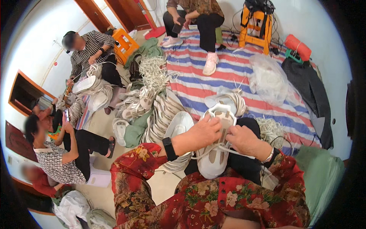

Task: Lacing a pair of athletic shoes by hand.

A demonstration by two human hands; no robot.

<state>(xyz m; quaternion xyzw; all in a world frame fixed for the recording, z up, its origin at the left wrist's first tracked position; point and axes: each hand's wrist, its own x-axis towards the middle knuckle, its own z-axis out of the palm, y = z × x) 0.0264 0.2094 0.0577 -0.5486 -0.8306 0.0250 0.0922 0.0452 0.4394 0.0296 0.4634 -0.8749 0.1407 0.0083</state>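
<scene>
A white shoe upper (212, 165) with beige panels rests across my lap, its rounded toe toward me. My left hand (202, 131), with a black watch on the wrist, is closed over its left eyelet edge. On the opposite edge, the fingers of my right hand (248, 140) are curled and pinched together; what lies between them is hidden. A white shoelace (241, 153) crosses the upper below both hands, one length running under my right wrist. Touching distance from my left forearm, another white upper (179, 124) leans on a stack.
Stacked shoe uppers (162, 116) and a heap of loose laces (154, 70) lie to the left. A striped sheet (190, 82) covers the floor ahead, with a clear plastic bag (268, 78) on it. More laces (272, 129) lie right of my knee. Several people sit around.
</scene>
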